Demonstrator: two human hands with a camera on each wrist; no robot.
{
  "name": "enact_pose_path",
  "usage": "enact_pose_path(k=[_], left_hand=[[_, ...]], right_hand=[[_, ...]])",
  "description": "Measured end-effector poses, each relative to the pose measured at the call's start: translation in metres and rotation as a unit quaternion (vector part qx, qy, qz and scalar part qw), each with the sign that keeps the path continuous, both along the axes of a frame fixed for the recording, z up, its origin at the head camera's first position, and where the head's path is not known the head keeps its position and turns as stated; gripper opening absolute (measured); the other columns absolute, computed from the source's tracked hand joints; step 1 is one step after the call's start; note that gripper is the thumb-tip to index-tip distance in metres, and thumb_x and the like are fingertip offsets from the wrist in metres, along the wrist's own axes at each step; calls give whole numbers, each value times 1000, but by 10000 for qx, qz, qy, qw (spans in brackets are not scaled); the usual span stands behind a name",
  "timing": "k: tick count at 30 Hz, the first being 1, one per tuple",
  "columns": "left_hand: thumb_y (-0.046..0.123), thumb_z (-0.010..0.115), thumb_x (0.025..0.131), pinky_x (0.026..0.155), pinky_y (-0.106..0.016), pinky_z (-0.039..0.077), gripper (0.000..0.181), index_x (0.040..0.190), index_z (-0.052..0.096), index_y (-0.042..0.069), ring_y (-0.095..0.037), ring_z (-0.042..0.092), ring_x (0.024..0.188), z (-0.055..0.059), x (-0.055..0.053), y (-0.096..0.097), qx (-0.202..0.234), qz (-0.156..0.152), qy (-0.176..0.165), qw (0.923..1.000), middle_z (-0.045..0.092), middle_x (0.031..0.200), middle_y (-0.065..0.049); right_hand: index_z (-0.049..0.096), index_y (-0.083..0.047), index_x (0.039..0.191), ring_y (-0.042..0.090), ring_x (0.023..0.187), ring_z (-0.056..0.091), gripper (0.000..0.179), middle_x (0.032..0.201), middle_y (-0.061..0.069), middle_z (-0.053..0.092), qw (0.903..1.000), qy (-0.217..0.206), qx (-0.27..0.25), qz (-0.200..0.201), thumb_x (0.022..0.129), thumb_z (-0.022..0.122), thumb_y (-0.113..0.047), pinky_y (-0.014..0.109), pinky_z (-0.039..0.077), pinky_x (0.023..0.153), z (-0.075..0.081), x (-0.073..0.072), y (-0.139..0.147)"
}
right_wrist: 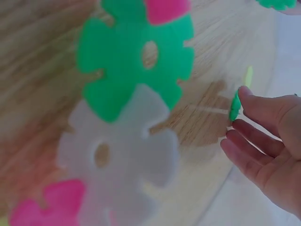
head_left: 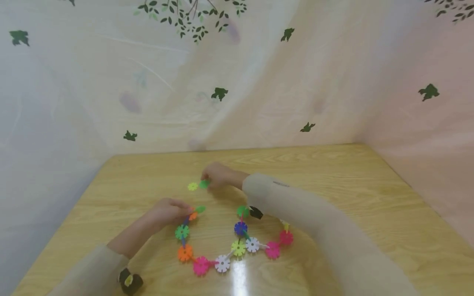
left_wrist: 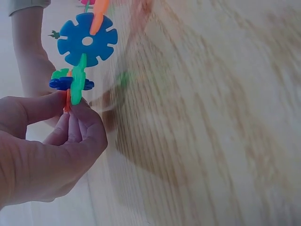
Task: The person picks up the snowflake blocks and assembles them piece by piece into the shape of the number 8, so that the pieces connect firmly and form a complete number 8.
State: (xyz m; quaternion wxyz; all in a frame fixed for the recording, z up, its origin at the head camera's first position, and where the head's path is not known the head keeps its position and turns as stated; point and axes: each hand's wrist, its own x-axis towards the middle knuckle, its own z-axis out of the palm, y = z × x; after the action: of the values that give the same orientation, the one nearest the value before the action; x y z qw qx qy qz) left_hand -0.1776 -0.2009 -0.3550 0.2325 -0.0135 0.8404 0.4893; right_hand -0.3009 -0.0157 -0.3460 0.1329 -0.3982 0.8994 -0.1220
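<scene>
A chain of notched plastic snowflake discs, in pink (head_left: 201,266), white (head_left: 222,263), orange (head_left: 184,253) and other colours, curves over the wooden table. At the chain's left end, my left hand (head_left: 170,211) pinches an orange disc (left_wrist: 67,100) between thumb and fingers; a green disc (left_wrist: 78,80) and a blue disc (left_wrist: 87,40) join close by. Farther back, my right hand (head_left: 218,176) pinches a separate green disc (right_wrist: 234,106) between thumb and forefinger. Just left of it lies a yellow disc (head_left: 193,186). Part of the chain's right end is hidden by my right sleeve.
The wooden table (head_left: 333,172) meets a pale printed curtain (head_left: 252,115) at its back and sides. A dark bow (head_left: 130,281) hangs at my left cuff. My right forearm (head_left: 318,213) reaches across above the chain's right part.
</scene>
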Motion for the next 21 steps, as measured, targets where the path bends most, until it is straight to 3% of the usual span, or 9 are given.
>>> enact_pose_path(k=[4, 7, 14, 21], left_hand=[[12, 61, 92, 88, -38, 58, 28, 111, 65, -9, -13, 68, 91, 0, 0, -1, 90, -50, -76, 9999, 73, 102, -13], [12, 61, 92, 88, -37, 58, 29, 111, 65, -9, -13, 68, 91, 1, 0, -2, 152, -30, -135, 9998, 74, 100, -11], [11, 61, 92, 87, -35, 58, 28, 111, 64, -10, -12, 69, 90, 2, 1, -2, 299, 7, -201, 9994, 74, 98, -8], [12, 62, 92, 91, -38, 57, 31, 112, 63, -10, -17, 69, 96, 1, 2, -4, 288, 11, -198, 9994, 73, 104, -14]], right_hand=[[72, -3, 96, 16, 80, 56, 19, 93, 8, 70, 9988, 322, 356, 119, 79, 75, -11, 26, 50, 75, -4, -4, -8], [72, -4, 94, 14, 79, 56, 19, 92, 6, 70, 9985, 305, 441, -70, 78, 76, -12, 21, 48, 71, -6, -6, -9], [71, -4, 95, 21, 93, 64, 28, 99, 8, 71, 9975, -211, 301, -610, 72, 83, -16, 24, 54, 79, -4, -4, -2], [73, -4, 88, 13, 72, 64, 28, 90, 9, 74, 9869, -1145, -328, -1087, 65, 88, -12, 18, 55, 65, -3, 1, 11]])
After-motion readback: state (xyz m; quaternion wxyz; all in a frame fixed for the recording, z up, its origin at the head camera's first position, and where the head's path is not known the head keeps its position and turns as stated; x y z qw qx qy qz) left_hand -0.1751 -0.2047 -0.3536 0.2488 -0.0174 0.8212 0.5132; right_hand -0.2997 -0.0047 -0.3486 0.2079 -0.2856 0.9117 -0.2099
